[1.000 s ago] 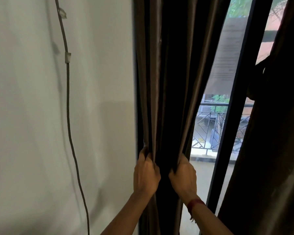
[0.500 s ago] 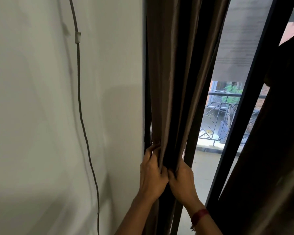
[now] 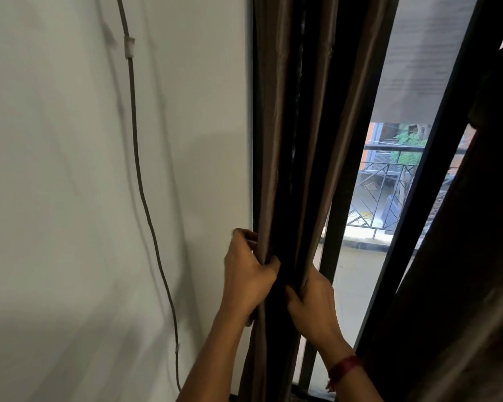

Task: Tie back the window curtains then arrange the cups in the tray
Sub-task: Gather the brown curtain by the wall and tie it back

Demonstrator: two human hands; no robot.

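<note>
head view, left hand (image 3: 247, 274) and right hand (image 3: 311, 297) gripping gathered brown curtain (image 3: 311, 140)

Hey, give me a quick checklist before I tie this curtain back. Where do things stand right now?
1. Left hand grips the left curtain: ok.
2. Right hand grips the same bunch: ok.
3. Folds gathered at the wall side, window glass uncovered: ok.
4. Tie-back or hook within reach: cannot tell, none in view.
5. Wall cable apart from the fabric: ok.
6. Right curtain tied back: cannot tell.
</note>
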